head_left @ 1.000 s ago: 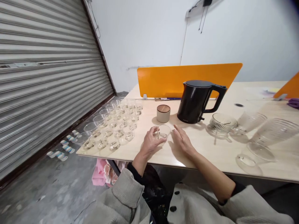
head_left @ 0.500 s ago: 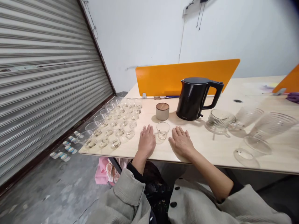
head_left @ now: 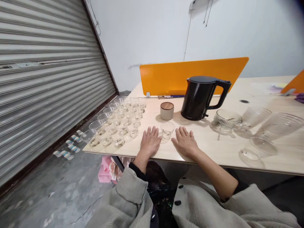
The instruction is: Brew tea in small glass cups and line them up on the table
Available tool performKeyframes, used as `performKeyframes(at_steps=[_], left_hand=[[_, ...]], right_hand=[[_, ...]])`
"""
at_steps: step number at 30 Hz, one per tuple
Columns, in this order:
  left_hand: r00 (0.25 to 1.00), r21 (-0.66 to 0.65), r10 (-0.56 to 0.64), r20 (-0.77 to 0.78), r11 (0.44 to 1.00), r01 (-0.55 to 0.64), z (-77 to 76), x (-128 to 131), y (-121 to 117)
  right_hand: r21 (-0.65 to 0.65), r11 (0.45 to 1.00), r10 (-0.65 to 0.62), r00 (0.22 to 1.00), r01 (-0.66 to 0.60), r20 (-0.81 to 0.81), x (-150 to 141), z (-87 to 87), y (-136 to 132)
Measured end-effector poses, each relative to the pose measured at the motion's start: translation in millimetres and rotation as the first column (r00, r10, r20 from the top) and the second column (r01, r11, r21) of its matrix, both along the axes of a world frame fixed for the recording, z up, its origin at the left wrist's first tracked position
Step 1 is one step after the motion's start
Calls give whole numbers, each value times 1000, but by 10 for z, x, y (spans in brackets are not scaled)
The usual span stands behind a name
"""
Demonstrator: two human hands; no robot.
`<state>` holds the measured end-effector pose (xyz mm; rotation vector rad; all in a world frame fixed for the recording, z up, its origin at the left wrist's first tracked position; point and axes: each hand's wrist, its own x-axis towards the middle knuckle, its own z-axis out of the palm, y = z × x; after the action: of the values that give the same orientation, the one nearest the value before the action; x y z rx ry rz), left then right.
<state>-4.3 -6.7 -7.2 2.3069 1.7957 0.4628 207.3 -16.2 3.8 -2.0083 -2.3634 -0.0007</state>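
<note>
Both palms rest on the pale wooden table [head_left: 204, 148]. My left hand [head_left: 150, 143] lies flat, fingers spread, just left of a clear plastic cup [head_left: 167, 130]. My right hand [head_left: 185, 142] lies flat on the cup's other side, fingers stretched out. The cup stands upright between them with small dark bits in its bottom. Behind it sits a grey canister [head_left: 167, 112] with a wooden lid. A black electric kettle [head_left: 198, 99] stands further back to the right. Neither hand holds anything.
Several clear cups [head_left: 120, 142] with dark bits inside fill the table's left end. To the right are a ribbed glass bowl [head_left: 227, 119], stacked clear cups [head_left: 280, 128] and one tipped cup [head_left: 251, 157]. An orange divider [head_left: 171, 77] runs behind. Small white bottles [head_left: 74, 148] stand on the floor.
My left hand has let go of the cup and come down flat on the table beside it. My right hand has also lowered flat. Over the last half second both hands stay still.
</note>
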Motion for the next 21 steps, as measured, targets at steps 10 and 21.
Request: performKeyframes(at_steps=[10, 21], left_hand=[[1000, 9, -3, -9, 1000, 3, 19, -5, 0], [992, -27, 11, -128, 1000, -15, 60, -44, -9]], right_hand=[[-15, 1000, -4, 1000, 4, 1, -23, 39, -7], [-10, 999, 40, 999, -40, -34, -43, 37, 27]])
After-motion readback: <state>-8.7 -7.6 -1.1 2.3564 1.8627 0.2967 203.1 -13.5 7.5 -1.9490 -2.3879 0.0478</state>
